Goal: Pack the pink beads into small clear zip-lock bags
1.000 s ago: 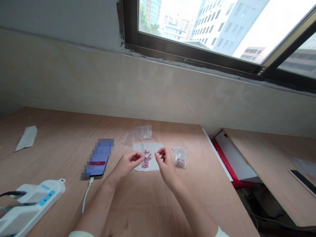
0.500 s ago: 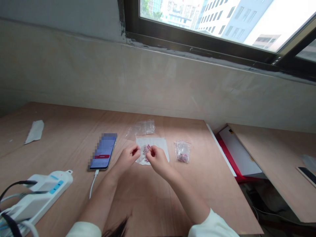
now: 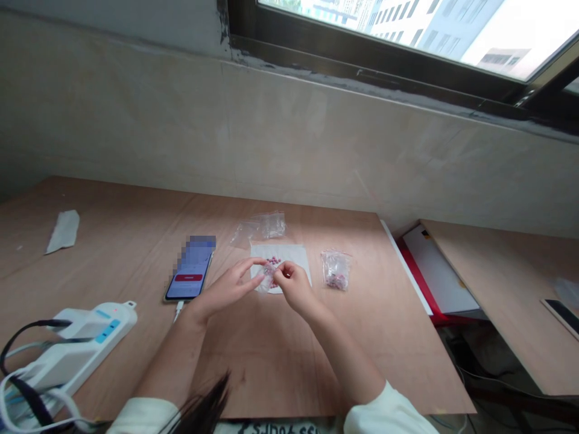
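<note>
A white sheet (image 3: pixel 296 254), probably tissue or paper, lies on the table with small pink and purple beads (image 3: pixel 274 261) on it. A clear, shiny patch among them, perhaps plastic, is too small to make out. My left hand (image 3: pixel 233 282) is at the sheet's left edge, thumb and forefinger apart around that patch, and nothing shows held between them. Over the sheet's right part, my right hand (image 3: pixel 293 282) has its thumb and fingertips pinched together. Whatever is in that pinch is too small to tell.
Right of the sheet lies a clear zip bag (image 3: pixel 336 271) of beads; behind it, clear plastic bags (image 3: pixel 266 226). A phone (image 3: pixel 192 271) on a cable and a white power strip (image 3: pixel 97 337) with plugs are at left. A paper scrap (image 3: pixel 63 231) lies far left.
My left hand's thumb and forefinger have spread from a closed pinch and moved slightly right over the sheet. My right hand stays pinched. The view has tilted down slightly.
</note>
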`<state>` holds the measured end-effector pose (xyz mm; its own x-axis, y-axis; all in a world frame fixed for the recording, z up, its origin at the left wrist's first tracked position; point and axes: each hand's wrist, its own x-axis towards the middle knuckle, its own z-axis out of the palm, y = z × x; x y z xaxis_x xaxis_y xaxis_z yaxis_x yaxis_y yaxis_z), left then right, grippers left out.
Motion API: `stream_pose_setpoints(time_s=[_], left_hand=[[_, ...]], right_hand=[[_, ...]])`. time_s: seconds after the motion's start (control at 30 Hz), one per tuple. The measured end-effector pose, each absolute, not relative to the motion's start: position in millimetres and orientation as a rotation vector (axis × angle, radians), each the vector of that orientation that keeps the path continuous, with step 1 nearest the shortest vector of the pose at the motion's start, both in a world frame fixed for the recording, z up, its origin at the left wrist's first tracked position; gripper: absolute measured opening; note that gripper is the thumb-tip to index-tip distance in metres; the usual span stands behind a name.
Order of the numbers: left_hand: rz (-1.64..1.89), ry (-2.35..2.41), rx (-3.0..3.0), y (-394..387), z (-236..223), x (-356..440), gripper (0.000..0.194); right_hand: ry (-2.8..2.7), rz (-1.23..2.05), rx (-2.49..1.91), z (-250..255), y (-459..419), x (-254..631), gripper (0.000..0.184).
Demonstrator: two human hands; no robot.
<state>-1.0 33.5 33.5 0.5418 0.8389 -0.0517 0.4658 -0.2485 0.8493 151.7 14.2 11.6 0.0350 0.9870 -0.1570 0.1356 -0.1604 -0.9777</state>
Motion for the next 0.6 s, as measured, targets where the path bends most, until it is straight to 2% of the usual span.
stream_pose_setpoints(time_s=[0.1,0.17,0.3,0.4,0.6], left_hand=[[0.519,1.048,1.883,31,33,-4,0.049],[0.578,1.103,1.910,33,29,-4,0.047],[0.629,1.161,2.035,45,17,-4,0.039],[0.599,1.185,2.102,51,9,-3,0.039],[0.498,1.276,2.084,46,5,3,0.039]], right_hand=[[-1.136,1.361,-1.342,10,18,153,0.011],[-1.120,1.390,-1.322,5,21,155,0.015],[-1.296,0.998,-1.621,-19,30,168,0.005],[-1.529,0.720,-1.822,-39,33,177,0.011],[-1.702,0.617,-1.856,-49,32,179,0.013]])
